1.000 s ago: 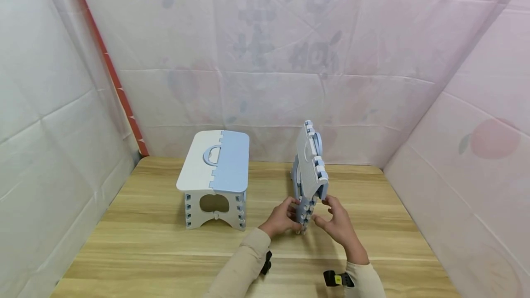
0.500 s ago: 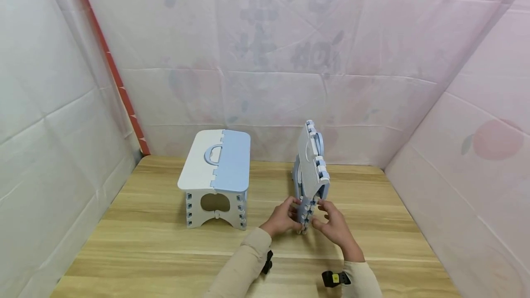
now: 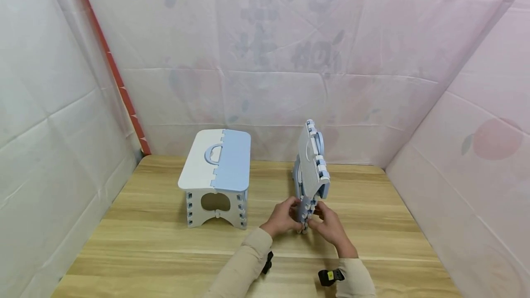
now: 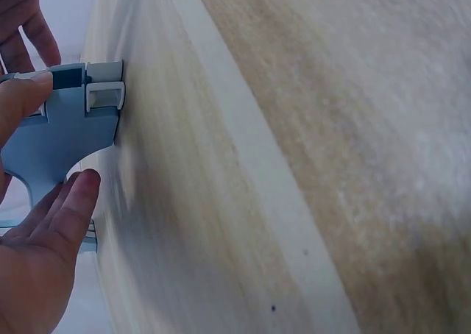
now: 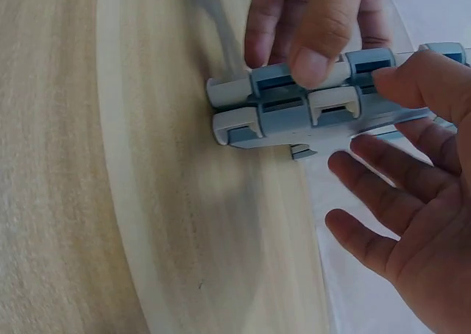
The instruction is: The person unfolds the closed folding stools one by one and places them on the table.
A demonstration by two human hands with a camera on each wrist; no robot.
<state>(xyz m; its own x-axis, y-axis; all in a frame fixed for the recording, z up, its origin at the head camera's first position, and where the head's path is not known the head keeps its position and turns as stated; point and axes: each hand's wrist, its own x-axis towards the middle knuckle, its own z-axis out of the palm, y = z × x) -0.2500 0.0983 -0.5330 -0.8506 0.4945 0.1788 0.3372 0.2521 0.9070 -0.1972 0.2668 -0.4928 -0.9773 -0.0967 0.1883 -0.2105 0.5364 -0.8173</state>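
Observation:
A white and light-blue folding stool (image 3: 309, 169) stands on the wooden table, right of centre in the head view. Its seat halves are folded together, the hinged edge pointing up. My left hand (image 3: 280, 217) grips the near leg panel low down, thumb on its hinged edge and fingers along the left side. At the right side is my right hand (image 3: 331, 229). In the right wrist view, its thumb (image 5: 412, 76) lies right at the hinge knuckles (image 5: 280, 117), the fingers spread loosely below. The left wrist view has the blue leg panel (image 4: 66, 121) between the left thumb and fingers.
Another white and blue folding stool (image 3: 229, 160) stands unfolded on the left, with an arched handle on its seat. Pale printed sheets (image 3: 269, 95) hang behind the table (image 3: 145, 252) and along both sides.
My right hand has moved left and closer to the leg panel, its thumb now at the hinged edge. The left hand and both stools stay about where they were.

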